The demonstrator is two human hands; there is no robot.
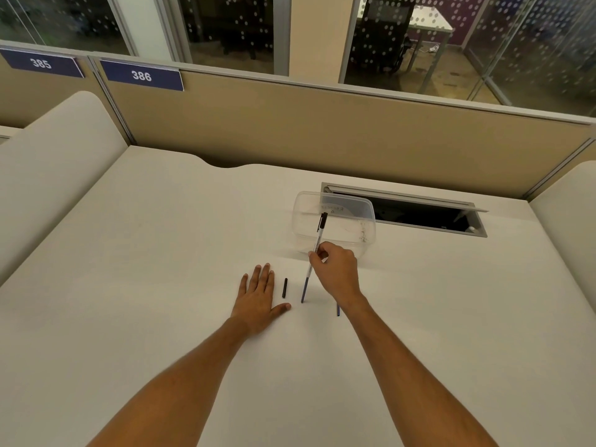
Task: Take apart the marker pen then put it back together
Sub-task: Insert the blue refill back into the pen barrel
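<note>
Right hand (335,269) pinching the marker pen (314,256) mid-barrel, black cap up and far, lower blue end on or just above the counter (161,253); left hand (259,296) flat, fingers straight, palm down, holding nothing. Small black piece (284,288), probably the end plug, lying between left hand and upright pen; thin blue part (338,309), perhaps the ink core, peeking out beside the right wrist and mostly hidden. Judged mid-way: pen partly apart. Best to keep the pinch low on the barrel for control, bring the left hand up to steady the other end, align parts straight before pushing, and keep loose pieces from rolling off. Beyond the hands, clear plastic container (333,225) just behind the pen, open cable hatch (406,211) further right. Pale smooth counter, tan partition (322,124) with number plates 385 (41,63) and 386 (142,75), dotted glass walls (225,30) behind.
</note>
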